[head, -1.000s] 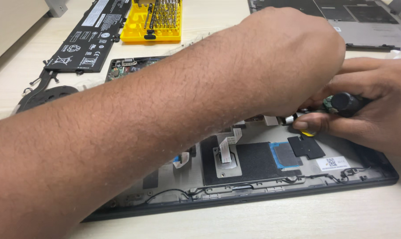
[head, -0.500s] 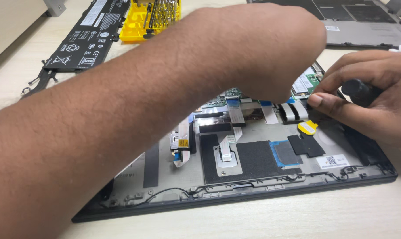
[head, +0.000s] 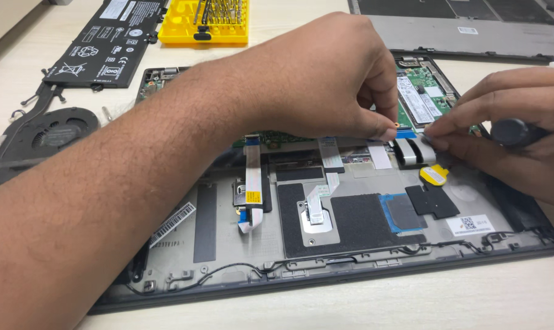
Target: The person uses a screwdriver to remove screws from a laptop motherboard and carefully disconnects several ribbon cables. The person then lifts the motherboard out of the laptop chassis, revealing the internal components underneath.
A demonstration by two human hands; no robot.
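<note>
Opened black laptop base (head: 350,269) is laid flat on the pale bench (head: 448,299), front edge close to the bench's near side; open room is left only along that strip. Left hand (head: 326,79) is reached across the chassis, thumb and forefinger pinched shut on the green circuit board's (head: 420,101) edge beside the silver flat ribbon cable (head: 411,151). Right hand (head: 515,131) is closed on a black screwdriver handle (head: 512,131), fingertips pressed at the same cable. Black battery pack (head: 106,40), yellow bit case (head: 204,24), black cooling fan (head: 51,131) are parked well apart at the far left
</note>
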